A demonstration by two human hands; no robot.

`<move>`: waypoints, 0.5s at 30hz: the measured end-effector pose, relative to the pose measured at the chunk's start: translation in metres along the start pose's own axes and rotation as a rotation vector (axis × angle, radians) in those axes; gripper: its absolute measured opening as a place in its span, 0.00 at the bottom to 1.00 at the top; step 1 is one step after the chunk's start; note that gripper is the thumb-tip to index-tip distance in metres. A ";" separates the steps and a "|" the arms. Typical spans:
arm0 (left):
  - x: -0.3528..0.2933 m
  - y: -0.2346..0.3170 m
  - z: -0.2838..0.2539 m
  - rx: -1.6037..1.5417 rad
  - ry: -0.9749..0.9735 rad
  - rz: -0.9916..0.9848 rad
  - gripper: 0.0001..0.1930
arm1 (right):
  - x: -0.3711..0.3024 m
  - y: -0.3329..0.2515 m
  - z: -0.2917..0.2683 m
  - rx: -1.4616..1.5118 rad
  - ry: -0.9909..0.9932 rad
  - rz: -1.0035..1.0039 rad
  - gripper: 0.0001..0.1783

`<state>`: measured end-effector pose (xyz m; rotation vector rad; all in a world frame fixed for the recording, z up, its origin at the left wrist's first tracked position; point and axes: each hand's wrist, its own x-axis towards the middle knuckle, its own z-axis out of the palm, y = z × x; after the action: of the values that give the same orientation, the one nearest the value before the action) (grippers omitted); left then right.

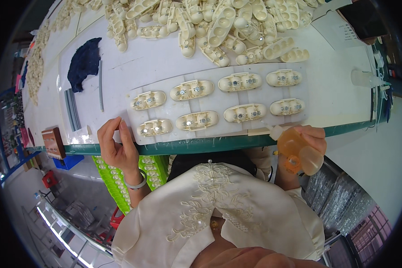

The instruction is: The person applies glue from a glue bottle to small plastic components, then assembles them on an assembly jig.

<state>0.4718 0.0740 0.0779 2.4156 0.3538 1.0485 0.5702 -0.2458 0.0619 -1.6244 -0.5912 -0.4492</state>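
My right hand [312, 137] is closed round a soft squeeze bottle [290, 142] of amber liquid. Its whitish nozzle [274, 131] points left, at the near right edge of a pale board [214, 136]. On that board, cream oval plastic parts with shiny metallic pieces lie in two rows; the nearest to the nozzle is an oval part [244, 112] in the front row. Beside the board's left edge, my left hand [117, 145] rests at the table edge, thumb and index tips close together. Whatever is between them, if anything, is too small to see.
A large heap of cream parts [210, 22] covers the back of the white table [134, 62]. To the left lie a dark blue cloth [85, 62] and thin grey strips [72, 109]. Green trays [114, 178] of parts sit below the table edge. A clear bottle [364, 78] stands at right.
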 end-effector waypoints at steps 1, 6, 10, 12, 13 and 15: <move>0.000 0.000 -0.001 0.004 -0.001 -0.005 0.09 | 0.001 -0.002 -0.002 -0.082 0.001 0.014 0.23; 0.001 -0.002 0.001 0.005 -0.011 0.004 0.08 | -0.002 0.001 -0.001 -0.033 0.079 0.059 0.21; 0.000 -0.002 0.000 0.008 -0.014 -0.009 0.08 | 0.001 0.003 -0.005 0.013 -0.031 0.015 0.17; -0.002 -0.003 -0.002 0.007 -0.027 -0.017 0.08 | 0.000 0.005 -0.007 0.078 -0.047 0.023 0.16; -0.002 -0.003 -0.002 0.007 -0.039 -0.029 0.08 | -0.002 0.008 -0.008 0.105 -0.025 0.015 0.16; 0.000 -0.002 0.000 0.014 -0.031 -0.016 0.08 | -0.006 0.010 -0.008 0.132 -0.002 0.008 0.17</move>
<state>0.4714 0.0758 0.0770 2.4345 0.3706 1.0043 0.5720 -0.2548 0.0510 -1.5010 -0.6030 -0.3943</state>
